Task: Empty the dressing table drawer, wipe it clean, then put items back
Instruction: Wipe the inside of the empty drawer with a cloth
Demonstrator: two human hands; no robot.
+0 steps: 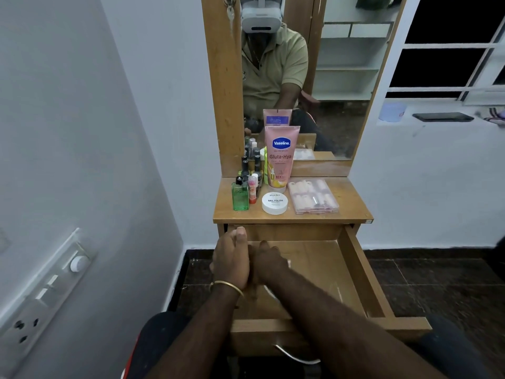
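Note:
The wooden drawer (363,272) of the dressing table is pulled out, and its bare floor (314,263) shows no items. My left hand (231,258), with a gold bangle at the wrist, grips the drawer's left wall, thumb pointing up. My right hand (269,262) is just beside it inside the drawer, fingers curled down on a white cloth (288,262), of which only slivers show. The tabletop (352,206) carries a pink Vaseline tube (281,157), a white nail polish remover jar (274,203), a green bottle (240,195), several nail polish bottles (251,165) and a clear nail box (313,196).
A mirror (341,77) rises behind the tabletop. A wall with a switch panel (41,294) stands close on the left. The drawer's metal handle (297,356) is near my lap. A phone (442,117) lies on the window ledge at the right. Dark tiled floor lies to the right.

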